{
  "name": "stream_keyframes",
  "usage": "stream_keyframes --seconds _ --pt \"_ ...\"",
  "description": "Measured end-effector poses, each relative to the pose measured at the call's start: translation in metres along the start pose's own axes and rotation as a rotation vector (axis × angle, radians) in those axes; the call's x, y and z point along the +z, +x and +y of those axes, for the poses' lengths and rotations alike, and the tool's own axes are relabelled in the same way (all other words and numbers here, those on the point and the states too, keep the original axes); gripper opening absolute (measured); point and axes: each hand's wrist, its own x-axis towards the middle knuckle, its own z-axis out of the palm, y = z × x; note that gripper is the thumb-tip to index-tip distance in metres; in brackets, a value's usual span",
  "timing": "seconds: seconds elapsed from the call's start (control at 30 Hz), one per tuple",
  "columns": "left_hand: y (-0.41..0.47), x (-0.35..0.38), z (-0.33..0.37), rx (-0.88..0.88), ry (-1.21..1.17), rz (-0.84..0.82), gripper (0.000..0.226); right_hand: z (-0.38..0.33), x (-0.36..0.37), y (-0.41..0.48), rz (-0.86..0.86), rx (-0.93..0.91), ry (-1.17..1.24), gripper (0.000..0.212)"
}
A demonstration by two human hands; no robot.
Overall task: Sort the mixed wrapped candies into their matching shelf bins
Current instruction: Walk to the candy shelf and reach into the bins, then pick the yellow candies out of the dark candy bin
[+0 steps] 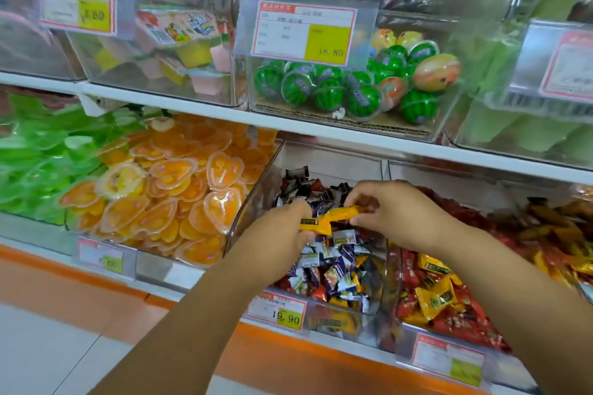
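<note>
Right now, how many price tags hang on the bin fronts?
6 price tags. Upper row: left, middle, right. Lower row: left, middle, right. Others may be hidden.

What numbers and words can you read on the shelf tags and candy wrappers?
"18.80": white red-edged price tag on the clear upper bin holding green watermelon-shaped balls.
"19.90": similar lower tag on the clear lower bin of mixed wrapped candies.
".60", first digit blurred: top left tag.
Other tags, small print, candy wrappers: too blurred to read.
</note>
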Motion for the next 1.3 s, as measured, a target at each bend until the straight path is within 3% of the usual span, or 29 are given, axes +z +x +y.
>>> stream_keyframes --seconds 0.1,0.23,0.33,0.47,0.53,0.63,0.8,0.93,1.07,1.17,1.3 --pt "-0.014 -0.01 0.0 -0.045 -0.099 0.073 0.01 -0.006 -0.005 0.002 -0.017 -0.02 0.075 0.013" --pt "-0.026 -0.028 0.003 -0.057 -0.264 0.158 0.014 -0.021 -0.008 0.009 -0.084 -0.087 0.148 0.016" --pt "-0.024 -0.028 0.005 -0.026 -0.179 0.108 0.029 -0.038 0.0 0.013 -0.131 -0.164 0.276 0.02" --pt "-0.021 -0.028 -0.002 -0.037 -0.129 0.119 0.022 -0.041 0.009 0.025 -0.224 -0.126 0.434 0.025" --pt "-0.025 -0.032 -0.007 -0.07 -0.109 0.109 0.023 -0.029 0.009 0.038 -0.273 -0.053 0.344 0.025" --pt "-0.031 -0.039 -0.013 -0.109 -0.08 0.148 0.025 -0.019 0.016 0.059 -0.358 -0.037 -0.013 0.021" --pt "-0.037 -0.049 -0.022 -0.119 -0.281 0.238 0.019 -0.03 0.051 0.081 -0.633 0.003 -0.269 0.057" --pt "-0.04 -0.052 -0.019 -0.111 -0.265 0.252 0.015 -0.03 0.062 0.085 -0.653 0.038 -0.311 0.078" --pt "-0.033 -0.048 -0.016 -0.122 -0.259 0.276 0.018 -0.033 0.061 0.078 -0.618 0.033 -0.294 0.067" --pt "-0.03 -0.045 -0.011 -0.109 -0.29 0.267 0.018 -0.04 0.068 0.075 -0.666 0.029 -0.494 0.071" --pt "-0.036 -0.044 -0.007 -0.127 -0.282 0.268 0.02 -0.033 0.073 0.076 -0.568 -0.014 -0.44 0.037"
